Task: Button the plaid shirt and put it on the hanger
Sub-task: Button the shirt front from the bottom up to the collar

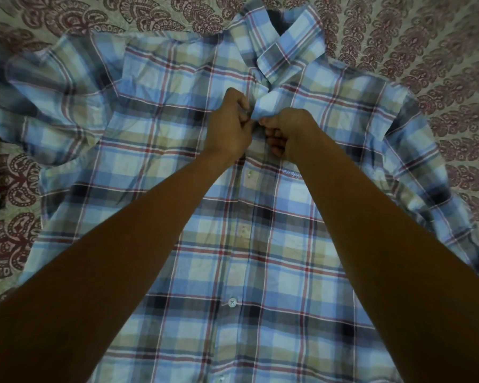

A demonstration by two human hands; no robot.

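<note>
The plaid shirt [263,272] lies flat and front-up on a quilted bedspread [440,64] printed with dark red paisley shapes on a pale ground. Its thin woven cotton is checked in light blue, beige and navy with fine red and white lines, and it is lightly creased. The stiff collar [291,48] stands open at the far end, one point folded over. One sleeve [53,106] is spread out in soft rumpled folds. Down the front placket a row of small round pale buttons [232,302] sits fastened, and a small stitched logo [292,174] shows on the chest. Both bare forearms reach forward and meet just below the collar. The left hand [230,128] has its fingers curled tightly, pinching one edge of the placket. The right hand [291,131] is curled too, its thumb and fingers pinching a raised light-blue fold of the opposite edge [263,106]. The knuckles of the two hands nearly touch; the button between them is hidden
</note>
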